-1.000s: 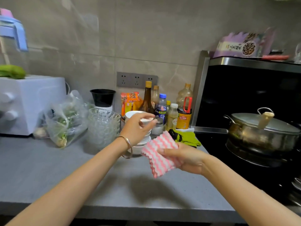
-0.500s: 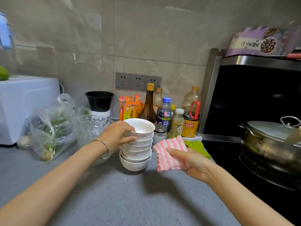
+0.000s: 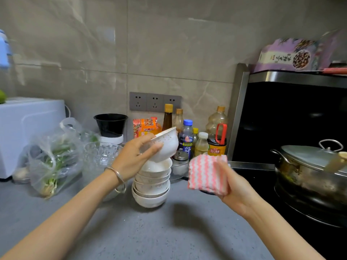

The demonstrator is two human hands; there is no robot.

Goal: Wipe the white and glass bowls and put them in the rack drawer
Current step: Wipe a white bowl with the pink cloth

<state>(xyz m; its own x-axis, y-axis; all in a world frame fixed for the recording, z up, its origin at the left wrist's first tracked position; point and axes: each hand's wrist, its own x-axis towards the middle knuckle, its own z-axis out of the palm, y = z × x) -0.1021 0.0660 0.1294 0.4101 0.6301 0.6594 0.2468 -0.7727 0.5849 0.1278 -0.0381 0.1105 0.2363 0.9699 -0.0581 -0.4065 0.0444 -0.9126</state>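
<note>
L hand (image 3: 135, 156) grips tilted white bowl (image 3: 166, 145) above stack (image 3: 152, 186); R hand (image 3: 234, 186) grips cloth (image 3: 206, 173).

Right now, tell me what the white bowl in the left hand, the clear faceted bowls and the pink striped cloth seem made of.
Small white bowl: likely glazed ceramic, opaque with a soft sheen and speckles near the rim.
Clear faceted bowls: probably pressed glass, transparent with cut-like facets; clear plastic cannot be ruled out.
Pink-and-white wavy-striped cloth: soft fuzzy fabric, perhaps microfibre, matte and folded.

head-worn view, close, facing countertop (image 3: 131, 231)
</note>
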